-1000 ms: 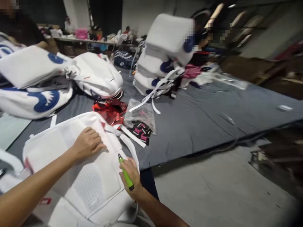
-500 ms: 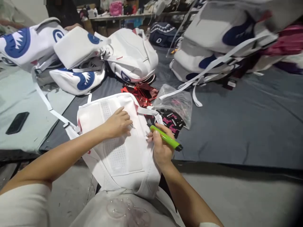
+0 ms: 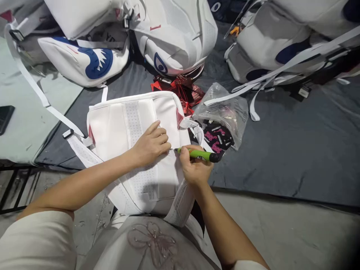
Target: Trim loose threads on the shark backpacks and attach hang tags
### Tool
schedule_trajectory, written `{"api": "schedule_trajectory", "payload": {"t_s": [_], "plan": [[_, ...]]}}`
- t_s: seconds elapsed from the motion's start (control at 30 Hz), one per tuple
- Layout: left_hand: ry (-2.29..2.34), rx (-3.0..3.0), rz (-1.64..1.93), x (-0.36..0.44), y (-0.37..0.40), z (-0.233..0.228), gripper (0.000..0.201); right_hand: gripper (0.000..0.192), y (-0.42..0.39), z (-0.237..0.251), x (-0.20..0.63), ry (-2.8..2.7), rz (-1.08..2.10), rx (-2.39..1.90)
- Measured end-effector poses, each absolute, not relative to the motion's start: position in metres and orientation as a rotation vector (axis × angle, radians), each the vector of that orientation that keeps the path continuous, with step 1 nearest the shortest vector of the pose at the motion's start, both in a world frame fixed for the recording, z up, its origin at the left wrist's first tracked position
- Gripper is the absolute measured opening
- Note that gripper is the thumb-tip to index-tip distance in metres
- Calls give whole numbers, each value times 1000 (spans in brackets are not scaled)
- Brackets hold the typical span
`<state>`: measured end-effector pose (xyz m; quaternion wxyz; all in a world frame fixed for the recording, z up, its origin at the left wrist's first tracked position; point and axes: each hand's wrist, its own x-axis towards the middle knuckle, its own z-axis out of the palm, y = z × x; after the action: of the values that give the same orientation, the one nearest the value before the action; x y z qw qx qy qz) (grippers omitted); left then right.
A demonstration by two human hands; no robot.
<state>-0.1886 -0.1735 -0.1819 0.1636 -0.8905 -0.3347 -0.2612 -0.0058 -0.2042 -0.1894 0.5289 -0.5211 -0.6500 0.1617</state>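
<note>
A white backpack (image 3: 165, 108) lies tilted on my lap against the table edge, its padded back panel and straps facing up. My left hand (image 3: 153, 144) rests on the panel with its fingers bent together towards the right side seam; whatever they pinch is hidden. My right hand (image 3: 197, 168) grips a green pen-shaped tool (image 3: 197, 153) with a black rear end. Its thin tip points left, close to my left fingertips. A white shoulder strap (image 3: 180, 204) runs down beside my right wrist.
Several white backpacks (image 3: 180, 48) are piled at the back, with another stack (image 3: 261, 41) at right. Red shiny wrapping (image 3: 182, 90), a clear plastic bag (image 3: 236, 108) and a black and pink patterned item (image 3: 219, 135) lie beyond my right hand. A phone (image 3: 5, 116) sits at left.
The view has tipped down and closer. The green tool has swung more level, and its tip has come to my left fingertips. My left hand stays on the panel.
</note>
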Motion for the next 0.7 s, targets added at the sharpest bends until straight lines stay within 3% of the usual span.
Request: {"api": "schedule_trajectory", "payload": {"t_s": [0.7], "plan": [[-1005, -2611, -695, -190, -166, -187, 15, 16, -191, -190, -4, -1685, 358, -1307]]}}
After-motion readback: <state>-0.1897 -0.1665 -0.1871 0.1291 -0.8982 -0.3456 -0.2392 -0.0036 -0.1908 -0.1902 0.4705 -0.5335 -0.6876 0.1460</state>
